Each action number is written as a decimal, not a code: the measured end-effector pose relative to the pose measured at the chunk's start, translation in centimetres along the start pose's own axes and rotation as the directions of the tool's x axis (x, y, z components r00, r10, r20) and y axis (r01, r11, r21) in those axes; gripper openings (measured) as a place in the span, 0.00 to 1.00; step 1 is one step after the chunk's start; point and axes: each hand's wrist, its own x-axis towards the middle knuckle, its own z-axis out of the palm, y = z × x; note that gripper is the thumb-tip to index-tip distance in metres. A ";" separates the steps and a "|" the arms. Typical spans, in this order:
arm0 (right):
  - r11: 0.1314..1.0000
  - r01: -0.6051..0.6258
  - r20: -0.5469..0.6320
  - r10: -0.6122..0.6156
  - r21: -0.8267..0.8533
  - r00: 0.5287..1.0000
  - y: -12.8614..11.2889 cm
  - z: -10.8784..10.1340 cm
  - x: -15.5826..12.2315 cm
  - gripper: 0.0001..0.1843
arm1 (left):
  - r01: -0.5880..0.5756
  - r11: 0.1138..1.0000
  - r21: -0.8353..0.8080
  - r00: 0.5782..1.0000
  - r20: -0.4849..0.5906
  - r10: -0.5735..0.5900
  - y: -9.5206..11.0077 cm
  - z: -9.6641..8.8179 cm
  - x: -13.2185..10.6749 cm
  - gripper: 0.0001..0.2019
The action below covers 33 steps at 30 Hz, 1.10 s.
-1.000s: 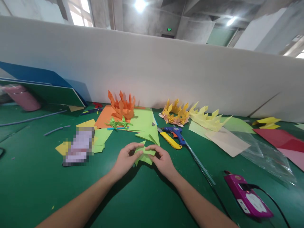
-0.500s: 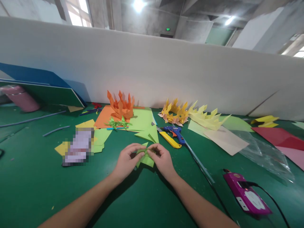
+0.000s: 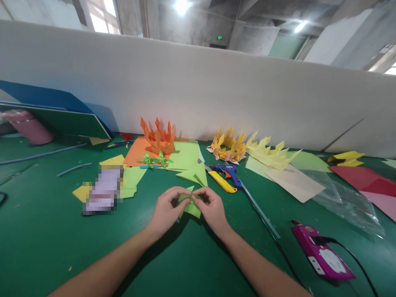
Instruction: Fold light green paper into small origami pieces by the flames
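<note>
A small piece of light green folded paper lies on the green table between my two hands. My left hand pinches its left side with curled fingers. On the other side, my right hand pinches the paper too, fingertips close to those of the left. Both hands rest low over the table, and their fingers hide part of the paper.
Behind my hands lie green sheets, an orange spiky paper shape, yellow spiky shapes, a yellow utility knife and a blue glue gun. A magenta device with a cable sits at the right. A white partition closes the back.
My hands have drawn closer together, folding the green paper smaller between the fingertips. Nothing else on the table has moved.
</note>
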 end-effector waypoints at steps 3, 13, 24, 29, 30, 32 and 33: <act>1.000 -0.003 -0.001 0.003 -0.001 1.000 0.0 0.0 0.0 0.08 | 0.048 0.999 0.001 0.999 -0.007 -0.048 0.1 0.1 0.0 0.06; 0.998 0.037 -0.006 -0.037 -0.045 0.999 0.2 0.4 -0.2 0.05 | 0.042 0.999 0.032 0.999 0.023 -0.043 -0.4 0.2 -0.1 0.03; 0.990 0.110 -0.024 -0.112 -0.090 0.993 0.1 0.9 -0.5 0.12 | 0.206 0.897 -0.390 0.974 -0.007 -0.226 0.1 0.8 0.3 0.18; 0.989 0.112 0.004 -0.112 -0.102 0.994 0.3 1.1 -0.5 0.19 | 0.232 0.895 -0.382 0.969 0.013 -0.245 0.2 0.8 0.2 0.19; 0.987 0.115 0.006 -0.115 -0.111 0.993 0.3 1.0 -0.4 0.20 | 0.236 0.896 -0.377 0.969 0.019 -0.248 0.2 0.8 0.2 0.19; 0.983 0.126 0.007 -0.126 -0.134 0.992 0.4 0.9 -0.3 0.21 | 0.239 0.899 -0.366 0.968 0.024 -0.248 0.2 0.8 0.2 0.19; 0.981 0.130 0.003 -0.131 -0.143 0.991 0.4 0.8 -0.2 0.22 | 0.237 0.902 -0.361 0.969 0.023 -0.245 0.2 0.8 0.3 0.19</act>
